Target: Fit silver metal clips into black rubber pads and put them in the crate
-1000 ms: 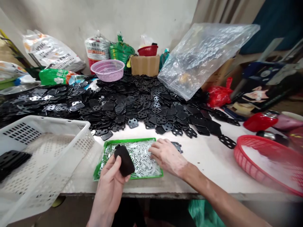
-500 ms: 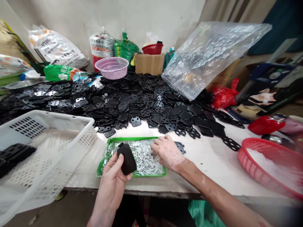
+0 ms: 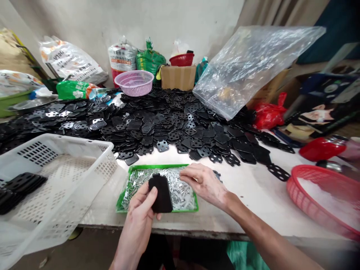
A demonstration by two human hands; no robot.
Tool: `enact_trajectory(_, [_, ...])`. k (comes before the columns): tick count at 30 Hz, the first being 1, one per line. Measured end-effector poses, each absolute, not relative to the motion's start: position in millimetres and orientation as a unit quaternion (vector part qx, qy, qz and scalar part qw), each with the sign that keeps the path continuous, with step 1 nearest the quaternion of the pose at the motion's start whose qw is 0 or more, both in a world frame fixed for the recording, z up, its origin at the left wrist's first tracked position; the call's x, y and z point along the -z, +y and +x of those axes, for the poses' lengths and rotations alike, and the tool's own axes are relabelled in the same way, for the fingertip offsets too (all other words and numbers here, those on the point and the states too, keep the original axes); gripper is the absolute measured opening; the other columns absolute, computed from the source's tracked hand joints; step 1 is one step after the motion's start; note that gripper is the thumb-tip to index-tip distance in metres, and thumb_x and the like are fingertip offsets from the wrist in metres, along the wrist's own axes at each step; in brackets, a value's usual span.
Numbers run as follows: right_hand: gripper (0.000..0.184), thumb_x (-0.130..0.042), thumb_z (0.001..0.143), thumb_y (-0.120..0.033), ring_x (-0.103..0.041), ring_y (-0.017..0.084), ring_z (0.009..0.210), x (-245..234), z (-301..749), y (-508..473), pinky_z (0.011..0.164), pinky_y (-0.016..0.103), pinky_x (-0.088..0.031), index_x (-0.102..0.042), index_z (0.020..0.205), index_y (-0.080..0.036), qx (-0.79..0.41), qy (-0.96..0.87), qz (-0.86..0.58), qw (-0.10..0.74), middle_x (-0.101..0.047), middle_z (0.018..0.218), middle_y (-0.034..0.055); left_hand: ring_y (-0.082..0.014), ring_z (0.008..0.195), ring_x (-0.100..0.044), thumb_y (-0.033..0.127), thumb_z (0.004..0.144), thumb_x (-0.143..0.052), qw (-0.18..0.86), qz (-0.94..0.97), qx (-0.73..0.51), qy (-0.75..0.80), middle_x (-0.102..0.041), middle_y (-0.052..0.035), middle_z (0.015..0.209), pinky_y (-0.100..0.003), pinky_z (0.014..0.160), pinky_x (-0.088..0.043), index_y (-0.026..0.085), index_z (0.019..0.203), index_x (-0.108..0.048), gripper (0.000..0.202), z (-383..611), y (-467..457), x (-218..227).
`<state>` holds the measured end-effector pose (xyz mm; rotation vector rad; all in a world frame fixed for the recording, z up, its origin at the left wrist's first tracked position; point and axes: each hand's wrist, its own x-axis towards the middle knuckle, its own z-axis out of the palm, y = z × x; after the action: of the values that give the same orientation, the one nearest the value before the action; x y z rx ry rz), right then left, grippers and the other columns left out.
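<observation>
My left hand (image 3: 142,210) grips a flat black plate (image 3: 160,194) upright over the near edge of a green tray (image 3: 160,167). The tray is full of several small silver metal pins (image 3: 177,187). My right hand (image 3: 204,182) rests at the tray's right side, fingers curled and pinched among the pins; what they pinch is too small to make out. Behind the tray a large heap of black perforated plates (image 3: 168,120) covers the white table (image 3: 247,195).
A white slotted basket (image 3: 84,176) with a few black plates stands at the left. A red basket (image 3: 315,191) sits at the right edge. A pink basket (image 3: 135,81), cardboard box (image 3: 177,77), sacks and a big clear plastic bag (image 3: 247,63) line the back.
My left hand turned the black plate more upright and moved it slightly right. My right hand's fingers curled in among the pins. The view shifted a little.
</observation>
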<state>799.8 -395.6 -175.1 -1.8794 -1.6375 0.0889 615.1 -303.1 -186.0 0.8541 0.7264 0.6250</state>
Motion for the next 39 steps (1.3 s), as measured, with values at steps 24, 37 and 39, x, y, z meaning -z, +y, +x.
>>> enact_trajectory(24, [0.015,-0.067,0.086,-0.02,-0.054,0.011,0.062,139.0,783.9,-405.1,0.059,0.023,-0.034,-0.074,0.072,-0.018,-0.114,-0.608,-0.736,0.274,-0.064,0.065,-0.0004,-0.024,0.105,-0.061,0.045,0.089,-0.056,0.577,0.729,-0.208,0.304,-0.069,-0.0047,0.115,-0.03,0.091,-0.045,0.026,0.115,-0.067,0.033,613.9,-308.5,194.1])
enact_trajectory(37, [0.037,-0.079,0.074,-0.037,-0.054,0.012,0.064,152.5,798.7,-406.9,0.058,0.021,-0.043,-0.073,0.102,-0.013,-0.483,-0.517,-0.549,0.445,-0.062,0.071,-0.0008,-0.0226,0.059,-0.066,0.05,0.08,-0.067,0.795,0.471,-0.121,0.364,-0.072,-0.0102,0.086,-0.023,0.038,-0.036,0.017,0.115,-0.065,0.048,600.0,-321.3,189.0])
enact_trajectory(39, [0.043,-0.079,0.073,-0.042,-0.055,0.012,0.067,151.0,798.1,-411.0,0.06,0.022,-0.043,-0.075,0.104,-0.013,-0.473,-0.561,-0.525,0.432,-0.061,0.073,0.0,-0.0243,0.055,-0.067,0.049,0.078,-0.07,0.83,0.403,-0.075,0.379,-0.071,-0.0096,0.079,-0.023,0.037,-0.036,0.018,0.109,-0.064,0.044,597.7,-327.2,188.3])
